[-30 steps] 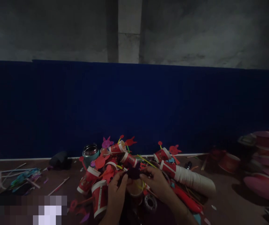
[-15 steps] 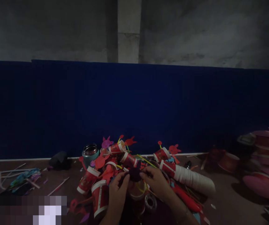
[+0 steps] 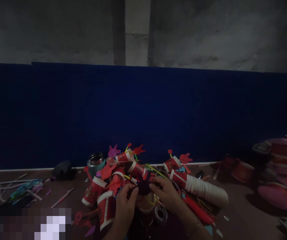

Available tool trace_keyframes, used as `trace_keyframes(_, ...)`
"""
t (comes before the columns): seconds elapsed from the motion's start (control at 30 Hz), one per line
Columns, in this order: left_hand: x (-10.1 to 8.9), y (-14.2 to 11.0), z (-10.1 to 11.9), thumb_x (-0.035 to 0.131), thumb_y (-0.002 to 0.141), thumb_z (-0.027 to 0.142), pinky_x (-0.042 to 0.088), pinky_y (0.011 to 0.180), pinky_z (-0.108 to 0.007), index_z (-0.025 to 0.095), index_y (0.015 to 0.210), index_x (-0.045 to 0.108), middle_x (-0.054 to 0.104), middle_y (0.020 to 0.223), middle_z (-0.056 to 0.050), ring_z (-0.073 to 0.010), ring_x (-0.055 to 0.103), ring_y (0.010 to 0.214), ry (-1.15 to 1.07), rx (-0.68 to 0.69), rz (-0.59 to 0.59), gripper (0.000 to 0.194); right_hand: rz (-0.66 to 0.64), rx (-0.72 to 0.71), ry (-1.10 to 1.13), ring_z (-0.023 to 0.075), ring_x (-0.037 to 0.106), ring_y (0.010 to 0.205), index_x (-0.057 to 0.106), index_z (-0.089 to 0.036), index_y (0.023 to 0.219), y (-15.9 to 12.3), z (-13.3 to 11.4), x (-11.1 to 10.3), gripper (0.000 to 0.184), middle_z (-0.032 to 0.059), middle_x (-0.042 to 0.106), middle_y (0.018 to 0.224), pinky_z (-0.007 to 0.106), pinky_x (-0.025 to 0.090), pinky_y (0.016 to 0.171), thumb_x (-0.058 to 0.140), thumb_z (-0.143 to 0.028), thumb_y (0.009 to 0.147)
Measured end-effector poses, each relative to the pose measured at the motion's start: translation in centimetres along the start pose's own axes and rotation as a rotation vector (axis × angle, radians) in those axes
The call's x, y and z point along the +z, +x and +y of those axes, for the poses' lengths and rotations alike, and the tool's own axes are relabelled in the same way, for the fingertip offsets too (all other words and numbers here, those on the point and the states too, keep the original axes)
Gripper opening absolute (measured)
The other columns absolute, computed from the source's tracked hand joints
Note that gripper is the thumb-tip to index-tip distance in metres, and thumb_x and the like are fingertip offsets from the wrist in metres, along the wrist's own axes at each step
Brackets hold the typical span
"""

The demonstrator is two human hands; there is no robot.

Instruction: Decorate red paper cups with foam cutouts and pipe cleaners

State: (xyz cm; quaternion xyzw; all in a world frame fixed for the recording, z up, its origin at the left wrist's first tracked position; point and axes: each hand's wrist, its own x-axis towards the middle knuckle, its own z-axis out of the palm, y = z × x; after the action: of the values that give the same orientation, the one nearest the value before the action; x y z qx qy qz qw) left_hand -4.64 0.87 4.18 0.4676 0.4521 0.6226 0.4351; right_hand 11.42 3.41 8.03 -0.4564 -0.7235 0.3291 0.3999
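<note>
A dark purple cut-out [image 3: 143,187] with pointed tips is pinched at its left edge by my left hand [image 3: 125,205] and at its right edge by my right hand [image 3: 165,194]. Just under it stands a paper cup [image 3: 146,206], its mouth facing up and a yellow strip showing inside. To the left of my left hand is a red paper cup [image 3: 106,208]. A tape roll [image 3: 160,214] lies below my right hand. Beyond both hands is a heap of red cups [image 3: 136,170] with red and purple cut-outs [image 3: 108,170] on strips.
A long nested stack of paper cups [image 3: 205,190] lies to the right, beside a red tube-like thing [image 3: 198,210]. Behind the heap stands an open teal flask [image 3: 96,163]. Loose straws [image 3: 62,197] are scattered left. Piled red tubs [image 3: 284,150] stand far right, before the blue panel [image 3: 143,110].
The purple cut-out has tilted between my fingers, and its pointed tips show more plainly. Both hands stay in almost the same place.
</note>
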Motion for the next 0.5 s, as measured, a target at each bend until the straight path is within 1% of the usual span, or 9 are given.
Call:
trace_keyframes(0.1,0.01,0.25,-0.12,0.066,0.068,0.041,0.051,0.061,-0.027,0.017,0.068,0.064,0.067,0.065,-0.001,-0.0176,0.063,0.063,-0.011,-0.012,0.02,0.024,0.036,-0.001,-0.004,0.014,0.05,0.061,0.057,-0.017,0.063,0.04,-0.11,0.05,0.019,-0.0014,0.056,0.06,0.023,0.038,0.058,0.052,-0.03,0.075)
trace_keyframes(0.23,-0.07,0.64,-0.56,0.066,0.069,0.04,0.053,0.071,-0.03,0.018,0.087,0.069,0.073,0.085,-0.004,-0.0211,0.066,0.079,-0.023,-0.038,0.027,0.029,0.041,0.018,0.016,0.0153,0.053,0.062,0.063,-0.016,0.067,0.17,-0.33,0.01,0.021,-0.0001,0.06,0.063,0.024,0.04,0.059,0.052,-0.032,0.075)
trace_keyframes(0.33,-0.11,0.68,-0.77,0.066,0.068,0.039,0.052,0.077,-0.032,0.018,0.091,0.07,0.072,0.093,-0.005,-0.0225,0.066,0.085,-0.005,-0.038,0.016,0.031,0.036,0.026,0.04,0.0168,0.055,0.067,0.067,-0.016,0.073,0.19,-0.44,-0.03,0.02,0.0013,0.064,0.069,0.025,0.042,0.063,0.054,-0.031,0.075)
trace_keyframes(0.4,-0.1,0.58,-0.71,0.065,0.069,0.04,0.052,0.076,-0.032,0.017,0.09,0.07,0.073,0.091,-0.006,-0.0228,0.066,0.083,0.02,-0.034,0.007,0.031,0.03,0.022,0.052,0.0165,0.055,0.066,0.066,-0.016,0.072,0.15,-0.4,0.03,0.019,0.0013,0.064,0.069,0.025,0.042,0.062,0.054,-0.03,0.075)
trace_keyframes(0.5,-0.06,0.27,-0.36,0.064,0.07,0.041,0.053,0.068,-0.029,0.017,0.08,0.069,0.072,0.079,-0.004,-0.0207,0.065,0.073,0.051,-0.022,-0.004,0.027,0.042,0.013,0.064,0.0147,0.052,0.061,0.064,-0.016,0.069,0.09,-0.09,0.3,0.02,0.0003,0.061,0.064,0.024,0.041,0.058,0.052,-0.03,0.076)
